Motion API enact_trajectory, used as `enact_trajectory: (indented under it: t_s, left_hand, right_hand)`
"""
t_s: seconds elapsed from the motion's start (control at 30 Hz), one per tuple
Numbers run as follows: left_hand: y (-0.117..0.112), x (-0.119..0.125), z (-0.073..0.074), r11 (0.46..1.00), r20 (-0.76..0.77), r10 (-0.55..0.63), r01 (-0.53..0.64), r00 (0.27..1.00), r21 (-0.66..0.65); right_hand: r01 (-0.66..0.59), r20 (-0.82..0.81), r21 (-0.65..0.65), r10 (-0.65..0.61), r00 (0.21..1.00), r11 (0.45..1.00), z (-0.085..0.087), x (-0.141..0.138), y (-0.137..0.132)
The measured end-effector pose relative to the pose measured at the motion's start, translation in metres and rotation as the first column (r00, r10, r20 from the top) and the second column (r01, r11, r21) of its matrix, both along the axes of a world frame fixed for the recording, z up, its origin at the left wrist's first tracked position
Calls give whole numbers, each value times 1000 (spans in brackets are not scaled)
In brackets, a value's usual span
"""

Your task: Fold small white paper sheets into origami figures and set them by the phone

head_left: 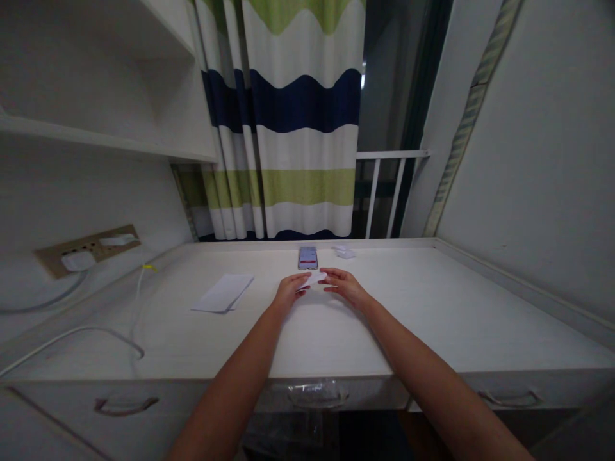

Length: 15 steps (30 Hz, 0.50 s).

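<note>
A small piece of folded white paper (pixel 314 278) is held up between my two hands, just above the white desk (pixel 327 346). My left hand (pixel 290 289) pinches its left end between thumb and fingers. At the right end, my right hand (pixel 346 287) has its fingertips on the paper, with the thumb below. Right behind the paper lies a phone (pixel 308 257) with a lit screen. Small folded white paper pieces (pixel 344 252) rest to the right of the phone. Loose white sheets (pixel 223 293) lie in a stack left of my left hand.
A striped curtain (pixel 307 102) and a white railing (pixel 391 155) stand behind the desk. On the left wall is a socket panel (pixel 86 250) with plugs, and a white cable (pixel 96 328) trails over the desk. A shelf (pixel 106 144) overhangs the left side. Drawers with handles (pixel 125 406) run along the front.
</note>
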State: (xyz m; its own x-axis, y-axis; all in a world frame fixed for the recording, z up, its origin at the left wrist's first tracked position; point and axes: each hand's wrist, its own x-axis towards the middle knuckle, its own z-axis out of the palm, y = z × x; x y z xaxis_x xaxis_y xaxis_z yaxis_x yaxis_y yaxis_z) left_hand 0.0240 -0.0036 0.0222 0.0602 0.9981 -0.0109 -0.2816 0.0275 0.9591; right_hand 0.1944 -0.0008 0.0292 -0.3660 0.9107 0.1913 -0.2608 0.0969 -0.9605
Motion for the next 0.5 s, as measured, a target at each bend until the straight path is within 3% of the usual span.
enact_trajectory:
  t_s: [0.33,0.5]
  left_hand:
    - [0,-2,-1,999,35,-36,37,999,-8]
    - [-1,-1,-1,1000,-33,-24,25,999,16]
  right_hand:
    - [-33,4,27,33,999,999,-2,0,1]
    - [13,65,17,-14,998,1000,-2,0,0]
